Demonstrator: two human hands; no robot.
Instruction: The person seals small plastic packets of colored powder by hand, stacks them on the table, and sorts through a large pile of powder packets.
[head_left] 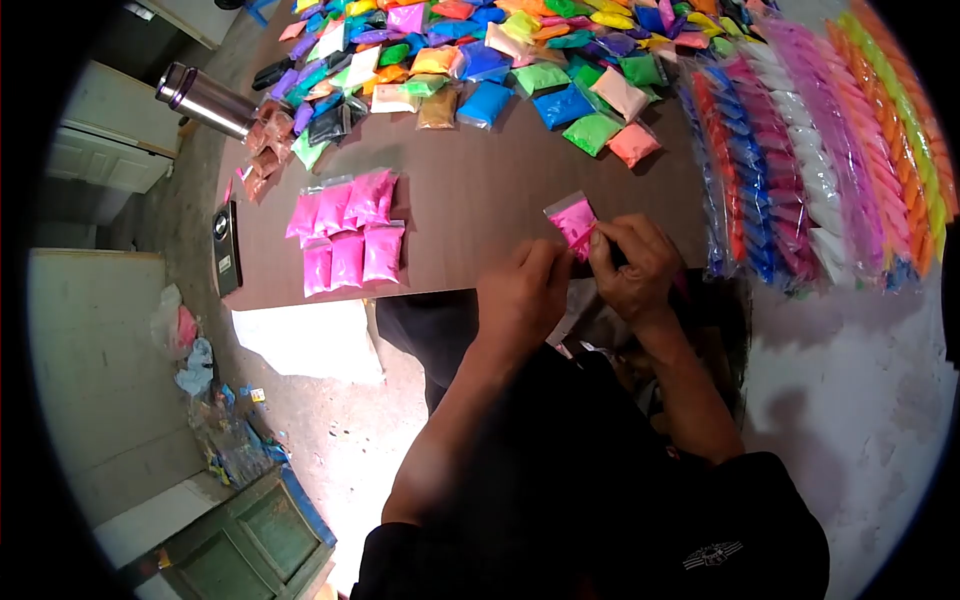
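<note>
A small clear packet of bright pink filling (572, 218) is held between my two hands just above the table's near edge. My left hand (528, 290) pinches its lower left corner with curled fingers. On the other side, my right hand (637, 268) grips the packet's lower right edge between thumb and forefinger. To the left, several matching pink packets (345, 255) lie flat in two overlapping rows on the brown table (460, 200). What fills the packets I cannot make out for certain.
A heap of many-coloured packets (487, 62) covers the table's far side. Long strips of packets (800, 150) hang over the right edge. A steel flask (205, 98), reddish-brown packets (265, 145) and a black phone-like object (227, 250) are at the left. A green cabinet (250, 530) stands below.
</note>
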